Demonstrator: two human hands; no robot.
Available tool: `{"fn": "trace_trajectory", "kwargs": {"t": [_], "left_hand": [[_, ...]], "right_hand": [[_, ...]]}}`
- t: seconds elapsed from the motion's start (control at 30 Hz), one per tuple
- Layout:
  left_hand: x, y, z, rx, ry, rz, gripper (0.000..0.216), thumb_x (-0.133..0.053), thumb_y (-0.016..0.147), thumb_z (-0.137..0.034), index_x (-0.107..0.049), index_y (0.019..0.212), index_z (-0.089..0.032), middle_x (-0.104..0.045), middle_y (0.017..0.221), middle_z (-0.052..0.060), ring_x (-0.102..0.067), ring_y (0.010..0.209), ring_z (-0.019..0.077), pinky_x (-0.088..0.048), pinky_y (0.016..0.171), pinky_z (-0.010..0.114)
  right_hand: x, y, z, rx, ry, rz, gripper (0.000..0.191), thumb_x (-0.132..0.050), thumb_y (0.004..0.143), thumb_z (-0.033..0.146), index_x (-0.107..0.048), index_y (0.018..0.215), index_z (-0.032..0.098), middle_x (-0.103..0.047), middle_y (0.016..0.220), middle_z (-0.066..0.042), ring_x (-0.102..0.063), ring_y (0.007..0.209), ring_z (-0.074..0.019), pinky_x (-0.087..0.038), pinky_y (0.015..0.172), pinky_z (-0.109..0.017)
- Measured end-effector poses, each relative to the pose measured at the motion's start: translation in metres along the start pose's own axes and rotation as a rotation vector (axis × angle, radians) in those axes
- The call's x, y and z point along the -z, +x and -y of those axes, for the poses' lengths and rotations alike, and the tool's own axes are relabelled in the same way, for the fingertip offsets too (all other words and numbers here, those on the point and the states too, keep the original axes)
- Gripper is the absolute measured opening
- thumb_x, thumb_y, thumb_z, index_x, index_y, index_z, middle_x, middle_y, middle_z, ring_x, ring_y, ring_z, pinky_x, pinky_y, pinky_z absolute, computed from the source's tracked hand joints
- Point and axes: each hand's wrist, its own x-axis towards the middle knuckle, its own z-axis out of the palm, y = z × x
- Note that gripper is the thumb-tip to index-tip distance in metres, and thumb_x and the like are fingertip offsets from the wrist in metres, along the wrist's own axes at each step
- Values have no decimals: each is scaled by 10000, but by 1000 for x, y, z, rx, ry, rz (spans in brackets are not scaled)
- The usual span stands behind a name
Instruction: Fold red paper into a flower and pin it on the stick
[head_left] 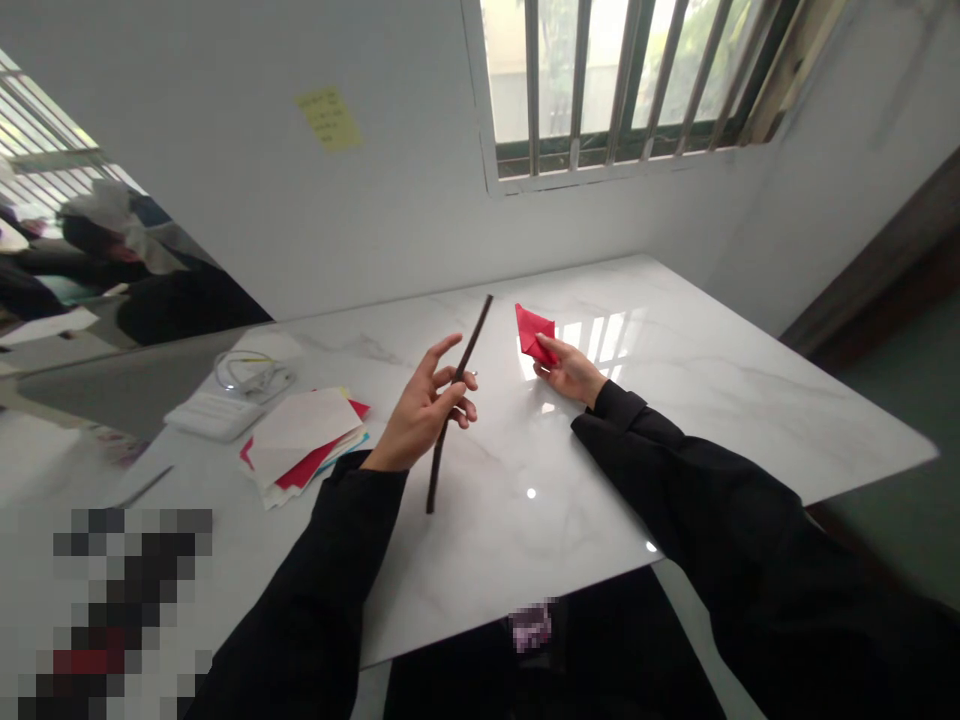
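Left hand (421, 412) raised, grip closed around long dark stick (473, 338) slanting just left of folded red paper (533, 328), right hand (570, 372) pinching that paper's near edge low over white marble desk (697, 400), stack of red and white sheets (300, 440) well left of it

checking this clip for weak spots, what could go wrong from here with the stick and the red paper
1. The left hand grips the stick near its middle with a few fingers, index finger out. It might pivot or slip onto the table.
2. The right hand holds the red paper by one edge only, so its folds could spring open.
3. The stick's upper tip is close to the red paper and might poke or dent it.
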Motion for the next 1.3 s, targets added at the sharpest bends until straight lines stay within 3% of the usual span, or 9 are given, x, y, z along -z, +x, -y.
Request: {"fn": "trace_trajectory", "kwargs": {"t": [0.1,0.23,0.4,0.5,0.7,0.83,0.97,1.07,1.3], "left_hand": [[-7,9,12,70,-222,-48,871,-730,832,-234,-338,1604,-324,-629,955,-22,-640,597,97,-460,504,206],[-16,20,45,149,-337,-204,726,-704,882,-329,-408,1543,-268,-609,852,-39,-559,518,77,-369,459,188],[-13,22,67,210,-315,-274,377,-709,860,-360,-632,1167,-154,-625,799,-7,-631,625,107,-479,584,212],[-9,18,62,249,-331,-297,423,-756,813,-324,-628,1185,-171,-657,850,-2,-656,688,112,-504,651,223],[-3,7,49,290,-393,-75,763,-852,770,-310,-557,1463,-189,-706,1021,53,-651,793,124,-497,719,243],[-3,1,48,267,-413,44,1006,-871,778,-263,-353,1639,-307,-678,1024,13,-641,786,110,-486,751,249],[-7,-3,47,281,-447,167,1140,-874,776,-222,-209,1684,-406,-623,935,-30,-605,707,94,-459,691,241],[-9,-4,48,285,-461,199,1054,-871,790,-238,-289,1654,-397,-609,929,-26,-604,702,99,-457,667,243],[-15,-4,49,274,-468,128,754,-877,813,-304,-501,1466,-342,-617,939,-20,-605,695,97,-475,660,238]], "right_hand": [[1,-1,-1,-1,-8,50,263,-923,783,315,-704,874,199,-723,809,30,-640,699,-89,-559,655,-211],[0,-3,-2,-5,-33,91,283,-946,756,325,-719,857,191,-729,816,18,-631,703,-91,-575,650,-205],[-1,-5,-2,-13,-64,93,304,-960,739,328,-723,864,185,-732,820,19,-634,716,-88,-578,657,-197],[-2,-8,-2,-26,-76,142,290,-942,767,332,-723,886,185,-733,830,22,-638,719,-86,-580,674,-201],[-7,-19,-6,-95,-82,316,308,-928,790,356,-699,922,199,-729,813,16,-691,743,-122,-589,716,-239],[-13,-24,-12,-93,-97,436,398,-980,722,395,-678,866,179,-714,757,7,-682,704,-127,-582,709,-252],[-16,-26,-20,-119,-121,512,452,-997,679,453,-704,864,163,-739,794,-20,-676,689,-126,-585,723,-269],[-18,-28,-24,-149,-126,534,473,-1005,659,464,-734,892,154,-756,828,-34,-696,724,-137,-593,766,-284],[-22,-32,-27,-178,-124,559,460,-1008,659,440,-760,920,154,-772,892,-58,-735,837,-172,-587,836,-306]]}}
